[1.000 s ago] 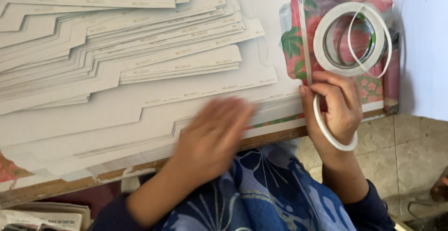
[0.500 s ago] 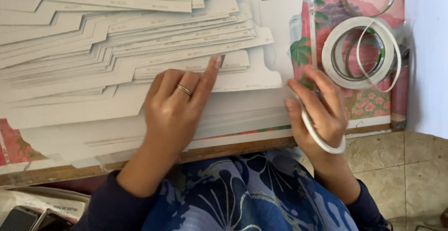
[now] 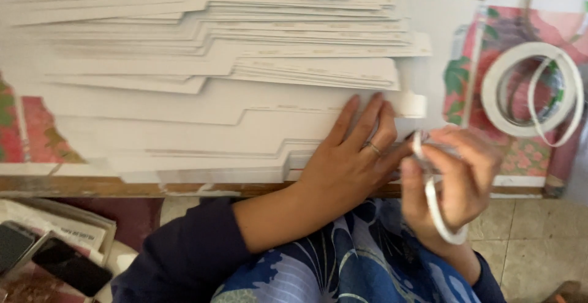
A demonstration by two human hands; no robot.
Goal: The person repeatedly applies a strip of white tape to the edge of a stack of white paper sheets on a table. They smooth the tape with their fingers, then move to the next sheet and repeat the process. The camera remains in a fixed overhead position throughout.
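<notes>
My left hand (image 3: pixel 349 162) lies flat, fingers together, on the near right end of a fanned spread of white die-cut card sheets (image 3: pixel 202 64) that covers the table. A ring shows on one finger. My right hand (image 3: pixel 456 177) is closed around a thin white tape roll (image 3: pixel 438 211), just right of the left hand and touching its fingertips at the cards' edge. A short white tab (image 3: pixel 411 104) of the top card sticks out above the fingers.
A larger white tape roll (image 3: pixel 527 88) with loose coils lies on the floral cloth (image 3: pixel 484 52) at the right. The wooden table edge (image 3: pixel 122 186) runs along the front. Two dark phones (image 3: pixel 43 257) rest on papers at lower left. Tiled floor (image 3: pixel 533 248) at lower right.
My left hand slid right across the cards until it met my right hand. The right hand stayed gripping the thin tape roll. The view shifted right.
</notes>
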